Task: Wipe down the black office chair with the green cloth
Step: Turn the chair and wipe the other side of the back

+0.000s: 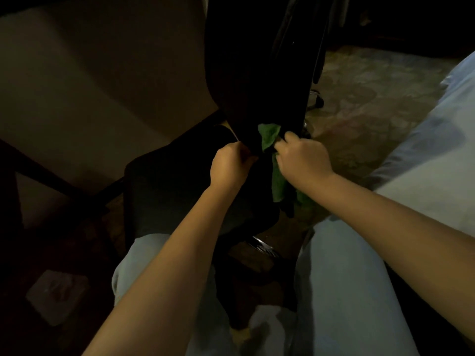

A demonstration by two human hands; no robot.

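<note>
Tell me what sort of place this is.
Probably a dim home office or study: a black chair on casters, a pale desk beside it, and a patterned floor. The right hand holds a green cloth against the chair.

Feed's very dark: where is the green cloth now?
Head view, right of centre: the green cloth is held in the right hand against the black office chair, with the left hand beside it.

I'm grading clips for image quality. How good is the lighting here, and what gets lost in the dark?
Head view: dim and underexposed; the black office chair melts into shadow, its outline hard to trace. Head view: the green cloth, left hand and right hand are readable; a chrome part below the seat shows a small glint.
</note>
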